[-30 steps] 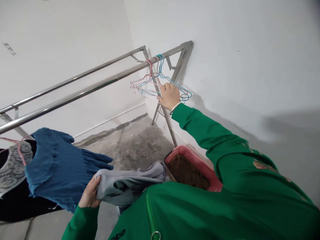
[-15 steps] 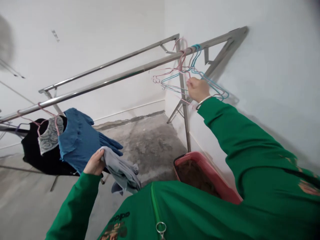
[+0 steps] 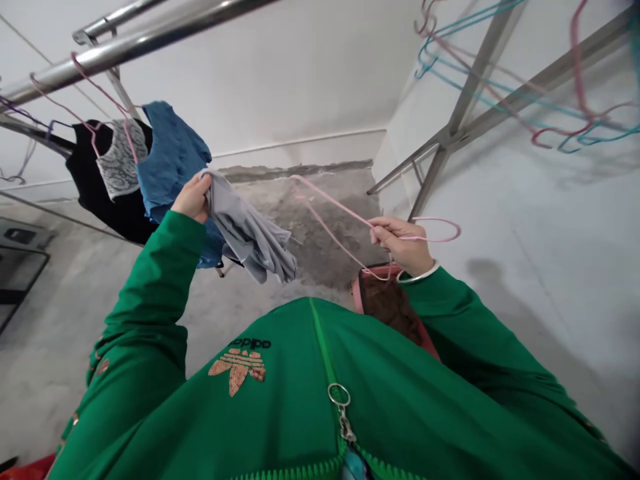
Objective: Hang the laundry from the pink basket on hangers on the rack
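My left hand (image 3: pixel 194 199) grips a light grey garment (image 3: pixel 250 233) by its upper edge, and the cloth hangs bunched to the right. What kind of garment it is, I cannot tell. In my right hand (image 3: pixel 400 243) is a pink clothes hanger (image 3: pixel 340 200), held near its neck with the hook to the right and the frame reaching left toward the grey cloth. Hanger and garment are apart. Just behind my left hand a blue ruffled top (image 3: pixel 173 157) hangs on the rail.
A metal clothes rail (image 3: pixel 140 50) crosses the upper left, carrying a black garment (image 3: pixel 85 167) with patterned grey cloth. Several blue and pink hangers (image 3: pixel 500 100) hang at upper right. A red basket (image 3: pixel 357 293) with brown contents stands on the concrete floor, beside the white wall.
My right hand has come down and away from the hangers at the rail, bringing one pink hanger with it. My left hand still holds the grey garment. The view has tilted downward.
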